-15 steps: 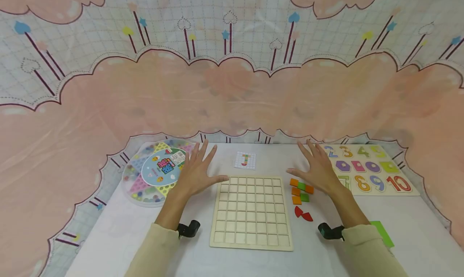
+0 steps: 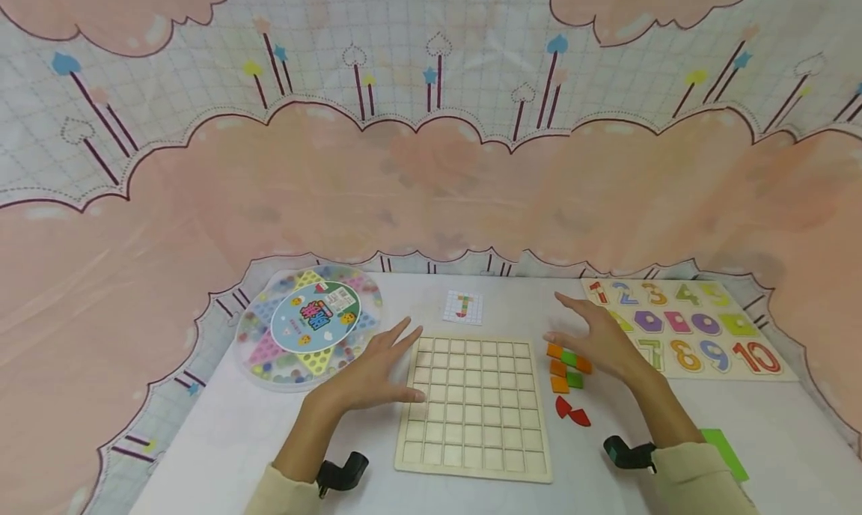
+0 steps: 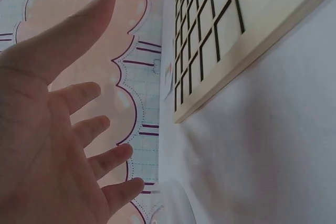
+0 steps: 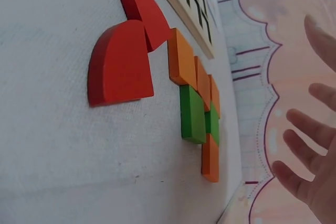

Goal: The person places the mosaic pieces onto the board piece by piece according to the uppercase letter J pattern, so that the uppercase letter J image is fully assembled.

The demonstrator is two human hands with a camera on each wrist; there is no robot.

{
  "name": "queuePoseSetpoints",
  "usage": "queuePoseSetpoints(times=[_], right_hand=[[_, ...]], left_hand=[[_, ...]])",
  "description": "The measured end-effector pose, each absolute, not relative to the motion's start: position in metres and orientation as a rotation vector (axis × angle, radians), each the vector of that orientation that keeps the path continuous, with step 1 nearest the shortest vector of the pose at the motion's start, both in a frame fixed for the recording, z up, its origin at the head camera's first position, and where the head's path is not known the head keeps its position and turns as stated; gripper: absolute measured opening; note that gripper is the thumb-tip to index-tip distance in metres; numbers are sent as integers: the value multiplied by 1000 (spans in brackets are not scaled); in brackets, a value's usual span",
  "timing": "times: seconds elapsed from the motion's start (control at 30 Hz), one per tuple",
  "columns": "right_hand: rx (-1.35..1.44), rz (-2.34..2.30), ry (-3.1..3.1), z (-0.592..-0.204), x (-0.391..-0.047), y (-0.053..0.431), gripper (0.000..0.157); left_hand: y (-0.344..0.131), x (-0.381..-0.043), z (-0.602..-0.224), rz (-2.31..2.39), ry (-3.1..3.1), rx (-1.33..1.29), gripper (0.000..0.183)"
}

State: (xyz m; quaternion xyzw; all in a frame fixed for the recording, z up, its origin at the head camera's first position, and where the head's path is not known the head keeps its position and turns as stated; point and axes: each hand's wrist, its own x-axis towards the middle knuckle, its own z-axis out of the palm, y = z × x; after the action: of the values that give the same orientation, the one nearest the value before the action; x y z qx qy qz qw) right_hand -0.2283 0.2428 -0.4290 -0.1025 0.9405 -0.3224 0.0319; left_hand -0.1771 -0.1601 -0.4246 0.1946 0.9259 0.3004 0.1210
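Observation:
A pale wooden grid board point(image 2: 473, 455) lies in the middle of the table, its squares bare. My left hand point(image 2: 370, 369) hovers over the board's left edge, fingers spread and nothing held. In the left wrist view its thumb point(image 3: 79, 35) stands well apart from the fingers. My right hand point(image 2: 602, 343), also spread and holding nothing, hangs over the tiles to the right of the board. Those are several orange square tiles point(image 4: 182, 59), green square tiles point(image 4: 193, 114) and two red quarter-circle tiles point(image 4: 123, 66), lying in a loose cluster.
Behind the board lies a small card point(image 2: 462, 308) with a coloured J on a grid. A round Chinese checkers-like board point(image 2: 306, 328) sits at the left, a wooden number puzzle point(image 2: 694, 328) at the right. A green flat piece point(image 2: 726, 455) is partly behind the right sleeve.
My left hand has come nearer to me, from beside the round board to the grid board's left edge. The right hand has dropped slightly nearer the tiles. The head view has shifted a little.

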Motion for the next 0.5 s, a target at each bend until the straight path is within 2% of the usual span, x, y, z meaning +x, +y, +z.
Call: queuePoseSetpoints(times=[0.1, 0.37, 0.5], right_hand=[[-302, -1048, 2857, -431, -228, 243, 82], [-290, -1045, 2789, -438, -231, 243, 52], [-311, -1009, 2758, -442, -233, 242, 47]], left_hand=[[-163, -170, -427, 908, 2663, 579, 103], [-167, -158, -431, 964, 2566, 610, 102], [-170, -154, -432, 959, 2542, 609, 100]])
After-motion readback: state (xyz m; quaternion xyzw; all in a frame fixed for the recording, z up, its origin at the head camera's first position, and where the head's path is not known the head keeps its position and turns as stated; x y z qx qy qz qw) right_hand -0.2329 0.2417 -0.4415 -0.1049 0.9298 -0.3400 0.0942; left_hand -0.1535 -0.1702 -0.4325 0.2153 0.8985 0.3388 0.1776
